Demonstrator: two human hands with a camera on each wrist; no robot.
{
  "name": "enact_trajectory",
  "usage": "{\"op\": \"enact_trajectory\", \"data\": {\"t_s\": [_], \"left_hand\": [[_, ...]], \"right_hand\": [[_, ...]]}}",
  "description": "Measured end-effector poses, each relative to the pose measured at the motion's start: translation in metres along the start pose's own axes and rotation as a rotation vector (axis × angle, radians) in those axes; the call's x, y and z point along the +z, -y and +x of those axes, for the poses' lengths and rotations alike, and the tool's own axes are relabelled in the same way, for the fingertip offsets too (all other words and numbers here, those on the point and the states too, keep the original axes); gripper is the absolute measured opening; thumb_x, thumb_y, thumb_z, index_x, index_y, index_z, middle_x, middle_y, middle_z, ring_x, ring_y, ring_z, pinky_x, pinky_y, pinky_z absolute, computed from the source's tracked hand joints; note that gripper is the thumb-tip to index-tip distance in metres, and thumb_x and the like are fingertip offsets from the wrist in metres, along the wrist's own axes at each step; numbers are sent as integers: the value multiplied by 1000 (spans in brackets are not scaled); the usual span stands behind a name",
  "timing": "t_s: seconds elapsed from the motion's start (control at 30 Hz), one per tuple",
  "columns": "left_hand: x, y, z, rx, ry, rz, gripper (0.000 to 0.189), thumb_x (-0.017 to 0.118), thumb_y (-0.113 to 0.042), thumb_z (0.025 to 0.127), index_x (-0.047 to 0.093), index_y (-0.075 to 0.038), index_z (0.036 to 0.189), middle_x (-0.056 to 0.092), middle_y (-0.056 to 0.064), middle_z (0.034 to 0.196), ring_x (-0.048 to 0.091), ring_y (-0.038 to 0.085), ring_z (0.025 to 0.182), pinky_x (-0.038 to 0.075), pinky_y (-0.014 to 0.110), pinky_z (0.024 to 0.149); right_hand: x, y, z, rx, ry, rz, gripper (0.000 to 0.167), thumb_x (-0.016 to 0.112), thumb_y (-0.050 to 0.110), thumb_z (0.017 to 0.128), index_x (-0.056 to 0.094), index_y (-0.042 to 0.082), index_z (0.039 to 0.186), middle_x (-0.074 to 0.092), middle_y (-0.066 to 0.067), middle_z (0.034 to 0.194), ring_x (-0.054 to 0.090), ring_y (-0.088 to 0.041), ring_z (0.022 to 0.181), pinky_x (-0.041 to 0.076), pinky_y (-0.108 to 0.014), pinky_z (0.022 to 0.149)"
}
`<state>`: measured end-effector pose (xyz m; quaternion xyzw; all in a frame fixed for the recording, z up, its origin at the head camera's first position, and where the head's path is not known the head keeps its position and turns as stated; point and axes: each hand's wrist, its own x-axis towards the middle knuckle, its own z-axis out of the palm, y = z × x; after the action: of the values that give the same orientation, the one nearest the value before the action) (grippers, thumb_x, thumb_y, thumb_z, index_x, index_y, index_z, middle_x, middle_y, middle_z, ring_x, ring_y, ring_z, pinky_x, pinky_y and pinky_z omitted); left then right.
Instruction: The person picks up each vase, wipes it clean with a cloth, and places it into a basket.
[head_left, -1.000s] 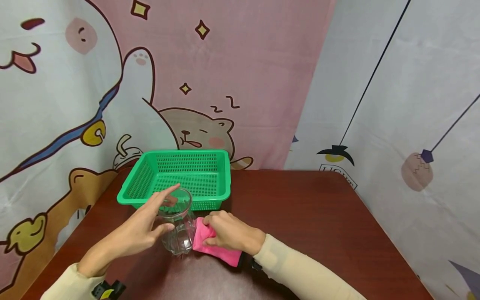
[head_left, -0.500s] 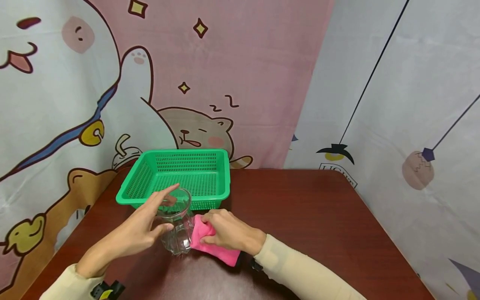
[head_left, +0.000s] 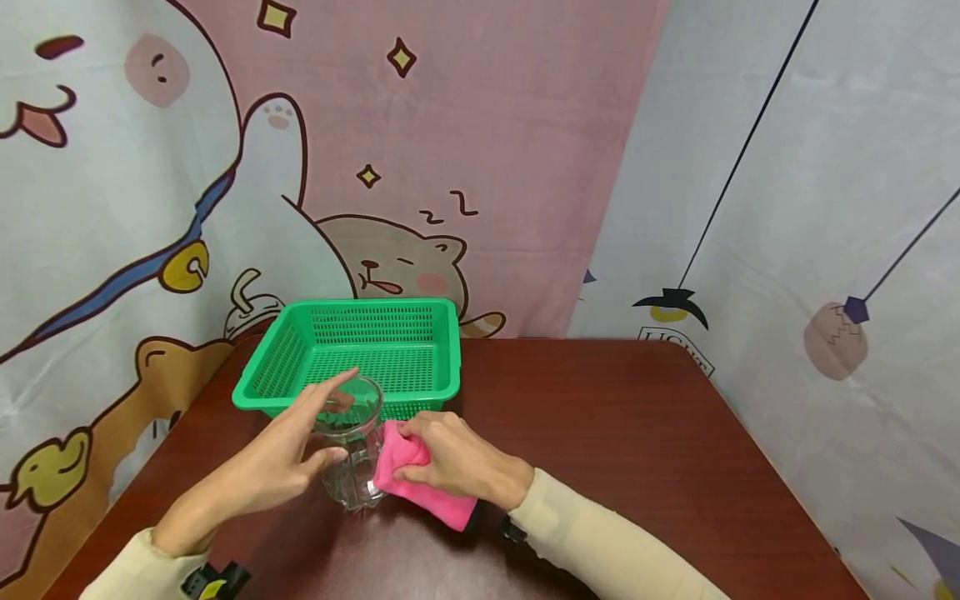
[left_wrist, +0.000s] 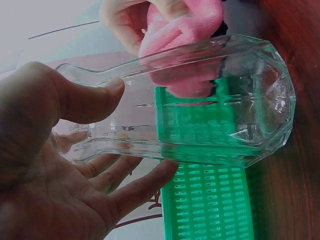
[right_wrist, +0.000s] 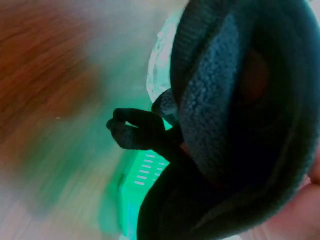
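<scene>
A clear glass vase (head_left: 351, 482) with a flared rim stands upright on the table. My left hand (head_left: 273, 458) holds it near the neck, thumb on the near side and fingers round the far side. My right hand (head_left: 461, 458) grips a bunched cloth (head_left: 433, 498), pink on one face and dark on the other. In the left wrist view the pink cloth (left_wrist: 182, 32) lies against the side of the vase (left_wrist: 250, 110). The cloth's dark underside (right_wrist: 210, 110) fills much of the right wrist view and hides most of the right fingers.
A green slotted plastic basket (head_left: 405, 367) sits just behind the vase, with nothing seen inside. The dark red-brown table (head_left: 600, 433) stretches to the right. Printed cartoon curtains (head_left: 525, 167) hang behind and at both sides.
My right hand has slid the cloth a little left and up along the vase's right side. The left hand and vase stay in place.
</scene>
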<state>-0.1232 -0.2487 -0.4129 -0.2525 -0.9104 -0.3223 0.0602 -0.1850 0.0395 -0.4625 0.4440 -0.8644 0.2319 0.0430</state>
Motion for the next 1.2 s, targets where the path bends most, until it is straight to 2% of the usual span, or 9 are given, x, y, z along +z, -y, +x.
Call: {"op": "enact_trajectory", "data": {"t_s": [0.13, 0.23, 0.37, 0.47, 0.57, 0.93, 1.2], "left_hand": [[0, 0, 0, -2, 2, -15, 109, 87, 2, 101, 25, -28, 186, 62, 13, 155, 65, 34, 145, 70, 41, 106], [0, -1, -1, -3, 1, -13, 109, 87, 2, 101, 25, -28, 186, 62, 13, 155, 65, 34, 145, 70, 41, 107], [-1, -1, -1, -3, 0, -6, 109, 87, 2, 101, 25, -28, 186, 62, 13, 154, 65, 34, 145, 69, 42, 108], [0, -1, -1, 2, -4, 0, 109, 87, 2, 100, 25, -27, 186, 62, 13, 154, 66, 34, 145, 69, 44, 109], [0, 0, 0, 10, -7, 1, 109, 88, 2, 100, 25, -26, 186, 63, 14, 154, 66, 34, 144, 69, 45, 110], [0, 1, 1, 24, -4, 10, 110, 87, 4, 100, 25, -25, 186, 64, 12, 152, 68, 32, 142, 67, 52, 112], [-1, 1, 1, 23, 3, 10, 109, 88, 2, 100, 26, -25, 186, 64, 13, 152, 69, 32, 142, 67, 51, 112]], "right_hand": [[-3, 3, 1, -11, -31, 16, 52, 97, 34, 100, 82, 2, 137, 85, -6, 124, 64, -7, 97, 49, -10, 79], [-5, 5, 2, -15, -54, 28, 49, 97, 34, 99, 82, 4, 135, 84, -5, 120, 63, -8, 96, 49, -11, 80], [-8, 7, 4, -30, -96, 37, 50, 98, 34, 98, 82, 4, 135, 84, -5, 119, 69, -9, 99, 58, -15, 86], [-9, 8, 4, -50, -132, 46, 52, 98, 34, 98, 82, 5, 137, 85, -7, 126, 77, -13, 108, 65, -21, 94], [-11, 8, 5, -72, -171, 62, 55, 99, 33, 97, 81, 4, 140, 85, -10, 133, 81, -17, 116, 66, -25, 99], [-11, 4, 5, -121, -304, 154, 55, 102, 27, 93, 81, 3, 138, 85, -8, 124, 78, -16, 105, 60, -13, 85], [-11, 2, 4, -155, -400, 184, 56, 104, 25, 91, 80, 5, 138, 85, -7, 126, 80, -16, 109, 62, -14, 86]]}}
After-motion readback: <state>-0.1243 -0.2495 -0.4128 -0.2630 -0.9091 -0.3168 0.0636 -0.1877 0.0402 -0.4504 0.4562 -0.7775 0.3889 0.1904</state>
